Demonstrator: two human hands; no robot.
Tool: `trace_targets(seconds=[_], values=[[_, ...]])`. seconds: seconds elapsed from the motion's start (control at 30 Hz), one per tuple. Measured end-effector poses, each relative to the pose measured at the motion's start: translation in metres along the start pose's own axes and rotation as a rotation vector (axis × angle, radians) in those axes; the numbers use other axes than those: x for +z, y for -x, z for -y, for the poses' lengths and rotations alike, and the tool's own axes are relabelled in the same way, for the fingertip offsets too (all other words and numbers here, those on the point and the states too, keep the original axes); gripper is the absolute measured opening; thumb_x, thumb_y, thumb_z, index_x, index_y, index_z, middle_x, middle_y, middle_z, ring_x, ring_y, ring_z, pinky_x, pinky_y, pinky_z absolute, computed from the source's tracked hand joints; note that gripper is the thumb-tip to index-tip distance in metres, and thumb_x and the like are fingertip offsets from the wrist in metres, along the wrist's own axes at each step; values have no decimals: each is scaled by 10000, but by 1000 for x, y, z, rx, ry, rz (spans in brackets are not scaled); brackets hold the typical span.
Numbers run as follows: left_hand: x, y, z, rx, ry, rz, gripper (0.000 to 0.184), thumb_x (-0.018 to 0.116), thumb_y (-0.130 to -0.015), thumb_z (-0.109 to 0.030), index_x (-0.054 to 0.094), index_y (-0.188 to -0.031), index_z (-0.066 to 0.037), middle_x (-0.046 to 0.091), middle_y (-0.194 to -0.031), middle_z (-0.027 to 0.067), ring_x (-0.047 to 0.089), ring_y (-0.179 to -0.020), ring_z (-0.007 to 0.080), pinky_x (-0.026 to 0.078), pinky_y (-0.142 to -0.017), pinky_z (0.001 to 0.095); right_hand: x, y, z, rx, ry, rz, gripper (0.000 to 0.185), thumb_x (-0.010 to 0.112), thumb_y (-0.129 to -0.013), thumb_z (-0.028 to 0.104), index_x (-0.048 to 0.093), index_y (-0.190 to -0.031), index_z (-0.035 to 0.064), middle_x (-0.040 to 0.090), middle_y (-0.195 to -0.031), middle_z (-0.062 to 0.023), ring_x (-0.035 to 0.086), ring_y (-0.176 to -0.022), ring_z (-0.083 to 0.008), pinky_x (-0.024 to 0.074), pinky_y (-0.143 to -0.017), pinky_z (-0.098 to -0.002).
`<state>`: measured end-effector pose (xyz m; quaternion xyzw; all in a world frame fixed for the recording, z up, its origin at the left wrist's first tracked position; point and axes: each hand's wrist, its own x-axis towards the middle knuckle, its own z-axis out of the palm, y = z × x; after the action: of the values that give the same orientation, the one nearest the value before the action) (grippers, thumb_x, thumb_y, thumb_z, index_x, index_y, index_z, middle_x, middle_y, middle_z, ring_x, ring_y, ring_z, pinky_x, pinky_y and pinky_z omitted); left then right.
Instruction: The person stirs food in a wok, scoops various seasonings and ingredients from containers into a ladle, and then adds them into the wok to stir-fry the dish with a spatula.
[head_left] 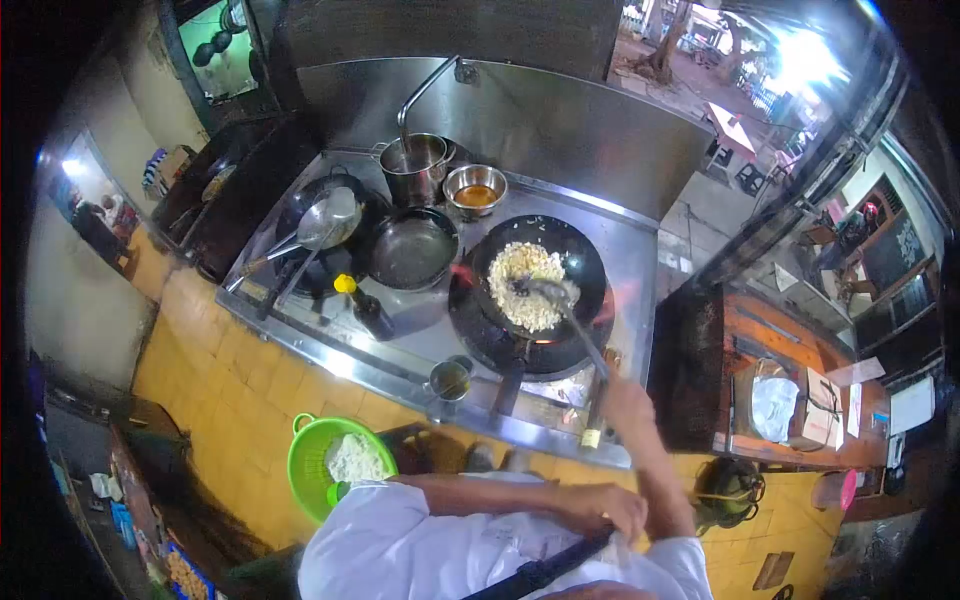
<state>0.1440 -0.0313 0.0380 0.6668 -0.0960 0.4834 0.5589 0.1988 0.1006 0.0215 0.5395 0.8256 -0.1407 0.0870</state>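
My right hand (630, 412) is closed around the handle of a long wok spatula (590, 345). The spatula's head is blurred and lies in pale, rice-like food (520, 312) inside a black wok (592, 262). Orange flame shows at the rim of the burner beneath. Across my white shirt, my left hand (612, 508) is held at the chest beside the right forearm. Its fingers are curled, and what they grip, if anything, is hidden. A dark strap (550, 570) runs over the shirt close to that hand.
Left of the wok stand an empty pan (412, 250), a steel pot (415, 185), a bowl of brown liquid (476, 196) and a yellow-capped bottle (370, 315). A metal cup (449, 380) sits at the stove's front edge. Below is a green basket (310, 450) with white contents.
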Motion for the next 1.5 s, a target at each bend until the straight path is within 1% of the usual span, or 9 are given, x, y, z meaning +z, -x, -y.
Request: trace_targets(seconds=[0.1, 0.4, 0.5, 0.7, 0.9, 1.0, 1.27, 1.33, 1.5], values=[[10, -14, 14, 79, 93, 61, 142, 506, -896, -129, 602, -829, -49, 627, -918, 80, 556, -835, 264, 426, -759, 359, 115, -49, -5, -71, -165, -180, 464, 433, -820, 78, 386, -1272, -14, 608, -735, -257, 619, -735, -411, 495, -677, -495], [5, -21, -12, -49, -329, -66, 84, 562, -779, -50, 562, -861, -28, 557, -893, 106, 532, -880, 287, 424, -777, 386, 3, -5, -19, -79, 89, -29, 449, 442, -815, 85, 417, -1255, -1, 635, -789, -222, 647, -744, -355, 528, -643, -435], [-3, -12, -18, -91, -387, -145, 73, 562, -761, -43, 565, -831, -22, 579, -836, 80, 542, -890, 282, 420, -803, 399, 148, -86, -54, -266, 171, -333, 457, 435, -812, 79, 407, -1260, -8, 628, -816, -245, 638, -783, -369, 514, -686, -462], [-3, -16, -11, -130, 17, -157, 48, 574, -815, -48, 621, -824, -55, 611, -861, 65, 576, -848, 251, 423, -797, 366, 40, -54, -51, -194, -132, -97, 465, 454, -799, 101, 447, -1264, 105, 613, -885, -262, 606, -853, -407, 475, -752, -509], [11, -44, -17, -234, -236, -167, 126, 608, -737, -11, 616, -861, -35, 626, -827, 69, 586, -796, 235, 442, -734, 345, 1, -23, -42, 3, -102, -81, 468, 543, -803, 196, 456, -1249, 83, 602, -942, -252, 592, -863, -431, 488, -748, -471], [19, -44, -13, -519, -234, 8, 158, 604, -709, -42, 607, -867, -30, 624, -804, 57, 591, -729, 202, 468, -685, 315, 90, -82, -50, -129, -282, -361, 517, 594, -770, 178, 452, -1219, -33, 595, -959, -259, 583, -850, -424, 466, -779, -457], [-10, 8, -87, -620, -66, -95, 223, 643, -786, -139, 623, -971, -16, 651, -948, 67, 601, -870, 179, 454, -784, 328, 2, -32, -65, -464, -491, -71, 424, 603, -768, 177, 532, -1141, -12, 625, -773, -222, 622, -776, -335, 482, -691, -381], [-20, 40, -91, -562, -156, -178, 249, 644, -796, -152, 621, -1002, -14, 650, -981, 78, 598, -913, 187, 447, -808, 338, -12, -19, -59, -53, -888, 309, 370, 597, -796, 201, 556, -1092, -19, 635, -767, -158, 625, -705, -249, 489, -654, -333], [-12, 89, -67, -847, -323, -270, 226, 579, -853, -163, 618, -1024, -21, 646, -1002, 93, 588, -944, 201, 441, -810, 320, -37, -30, -32, 65, -1867, 202, 320, 519, -897, 285, 572, -978, -20, 625, -852, -146, 620, -678, -199, 484, -528, -288]])
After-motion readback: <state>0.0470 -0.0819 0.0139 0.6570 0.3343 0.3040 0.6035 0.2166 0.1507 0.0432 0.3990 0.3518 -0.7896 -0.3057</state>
